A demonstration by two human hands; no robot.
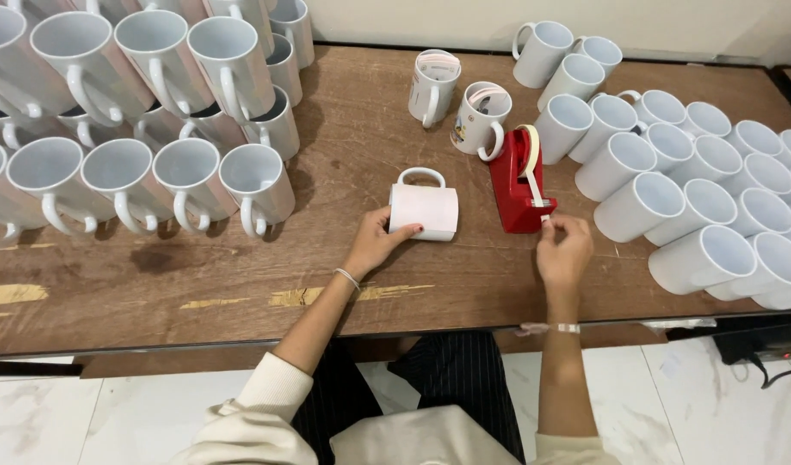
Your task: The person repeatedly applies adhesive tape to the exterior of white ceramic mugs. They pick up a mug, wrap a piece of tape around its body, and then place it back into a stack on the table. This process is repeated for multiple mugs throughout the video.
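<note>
A white mug (424,207) lies on its side on the brown wooden table (241,275), handle pointing away from me, with a pale sheet wrapped around it. My left hand (376,241) presses on its near left side. My right hand (562,250) pinches the loose end of the pale tape at the front of a red tape dispenser (518,182), which stands just right of the mug.
Two wrapped mugs (433,84) (480,116) stand behind the dispenser. Several white mugs (120,172) are stacked at the left, and several more (697,198) crowd the right side. The table's front edge runs just below my wrists. A black cable (757,349) lies at lower right.
</note>
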